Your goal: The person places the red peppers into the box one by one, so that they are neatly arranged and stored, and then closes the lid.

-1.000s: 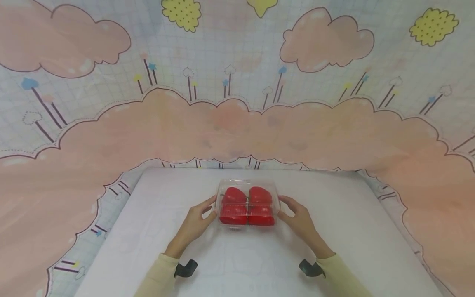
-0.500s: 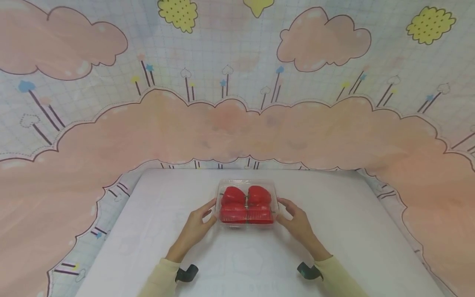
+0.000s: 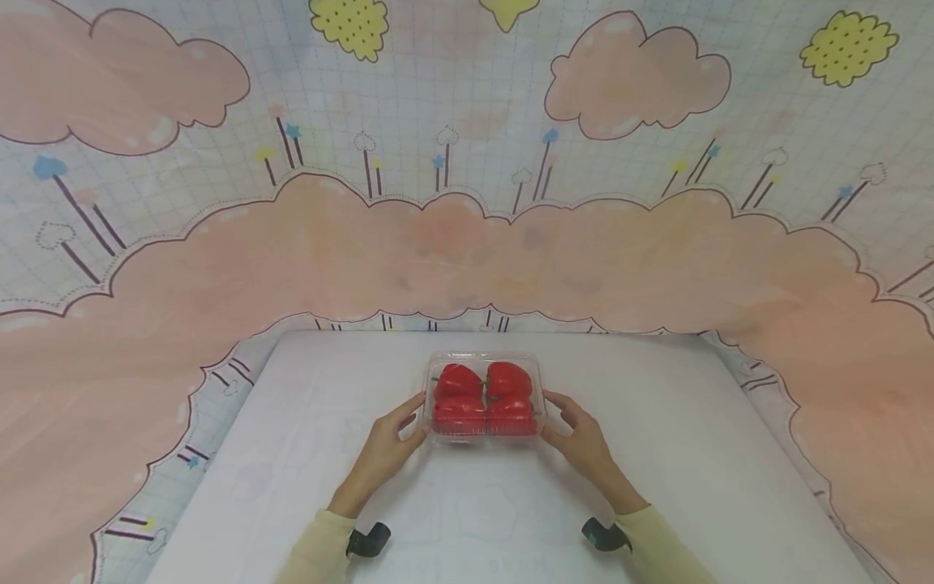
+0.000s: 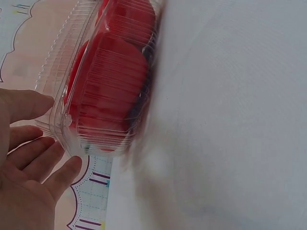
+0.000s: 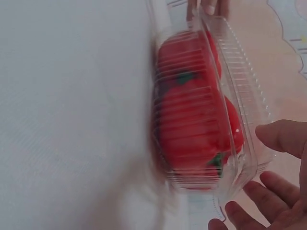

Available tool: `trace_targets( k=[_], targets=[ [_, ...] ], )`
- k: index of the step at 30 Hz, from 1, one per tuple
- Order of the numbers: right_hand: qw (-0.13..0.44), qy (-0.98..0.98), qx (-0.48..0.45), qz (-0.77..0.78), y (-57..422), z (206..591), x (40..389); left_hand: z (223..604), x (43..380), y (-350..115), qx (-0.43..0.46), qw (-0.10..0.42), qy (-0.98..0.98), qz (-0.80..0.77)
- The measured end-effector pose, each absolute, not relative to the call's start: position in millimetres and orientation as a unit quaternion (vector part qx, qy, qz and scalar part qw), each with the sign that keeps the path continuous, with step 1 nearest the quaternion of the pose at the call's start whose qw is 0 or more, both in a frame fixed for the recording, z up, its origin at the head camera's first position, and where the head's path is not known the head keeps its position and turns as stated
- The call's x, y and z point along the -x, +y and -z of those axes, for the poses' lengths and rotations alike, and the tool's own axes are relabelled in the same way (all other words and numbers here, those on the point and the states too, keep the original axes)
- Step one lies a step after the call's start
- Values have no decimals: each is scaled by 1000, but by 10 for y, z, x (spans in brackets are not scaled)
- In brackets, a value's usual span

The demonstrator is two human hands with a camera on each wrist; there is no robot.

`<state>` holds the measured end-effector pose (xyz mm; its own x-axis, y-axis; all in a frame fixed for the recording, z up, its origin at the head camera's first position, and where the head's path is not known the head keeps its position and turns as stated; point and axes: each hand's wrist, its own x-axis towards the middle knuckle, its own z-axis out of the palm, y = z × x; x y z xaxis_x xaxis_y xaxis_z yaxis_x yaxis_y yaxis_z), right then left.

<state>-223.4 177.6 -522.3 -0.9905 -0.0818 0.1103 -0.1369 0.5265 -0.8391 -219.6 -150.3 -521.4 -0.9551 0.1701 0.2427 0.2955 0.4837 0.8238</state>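
A clear plastic clamshell box [image 3: 485,439] holds several red bell peppers [image 3: 458,415] with green stems. It sits over the white table in the middle of the head view, its lid down. My left hand [image 3: 384,446] grips the box's left end, thumb on the near side and fingers farther back. In the left wrist view the thumb [image 4: 33,104] overlaps the lid's edge, and the fingertips lie along the box's end. My right hand [image 3: 586,444] holds the right end in a mirrored way, with its thumb [image 5: 283,136] at the ridged rim in the right wrist view.
The white table [image 3: 693,454] reaches out to both sides of the box. Behind it hangs a patterned cloth [image 3: 511,259] with pink clouds. A black wrist piece [image 3: 370,539] shows by the left sleeve, another black piece [image 3: 606,535] by the right.
The box has tilted slightly, so the peppers show more from above and its ridged band lies closer to the near edge. Both hands have shifted a little with it, keeping to its ends.
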Motion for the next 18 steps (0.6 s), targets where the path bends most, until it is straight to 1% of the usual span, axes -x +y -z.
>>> trace_targets(
  k=[8,18],
  targets=[
    [16,-865,-70,-497,1780,5269,2270,5251,2203,-1509,130,66,-864,482],
    [-3,-868,-85,-489,1845,5353,2317,5312,2184,-1501,89,52,-860,500]
  ],
)
